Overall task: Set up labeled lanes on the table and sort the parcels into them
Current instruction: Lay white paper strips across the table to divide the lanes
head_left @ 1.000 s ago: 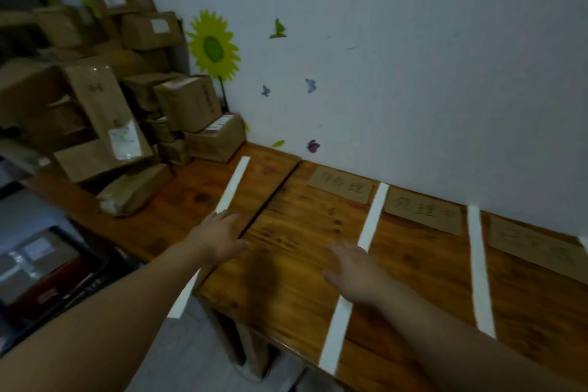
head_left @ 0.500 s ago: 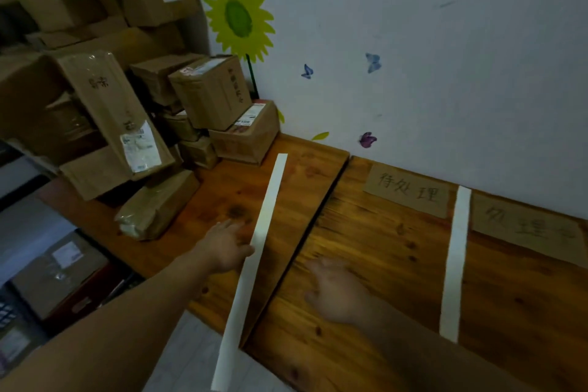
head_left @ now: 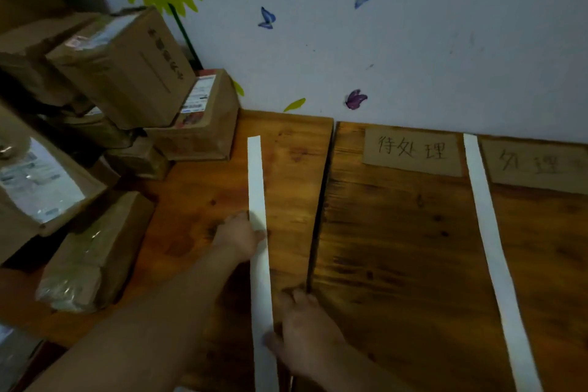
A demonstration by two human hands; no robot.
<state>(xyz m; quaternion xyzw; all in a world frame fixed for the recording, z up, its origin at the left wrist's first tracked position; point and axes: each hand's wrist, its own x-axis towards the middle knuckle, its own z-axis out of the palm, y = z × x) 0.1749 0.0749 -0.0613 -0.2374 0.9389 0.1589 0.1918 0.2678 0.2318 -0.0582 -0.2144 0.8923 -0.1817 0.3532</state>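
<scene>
Step in hand: I read this as lane set-up, not sorting; both hands are on the leftmost white strip, none on a parcel.
Left hand: laid at the strip's left edge about midway along it, fingers touching the paper; whether they pinch it or only press it flat I cannot tell.
Right hand: near the front edge, just right of the strip, thumb side touching it, palm down and unclenched on the worktop.
Lanes: a second strip lies well to the right; between the two sits a cardboard label against the wall, and another label beyond the second strip.
Parcels: stacked at the left end by the wall, a taped packet nearest the front (none is in a lane yet).
Containers: the boxes all look sealed, so their contents are hidden.
Next move: I judge the strip needs squaring with its neighbour and smoothing down before any parcel is carried over.
</scene>
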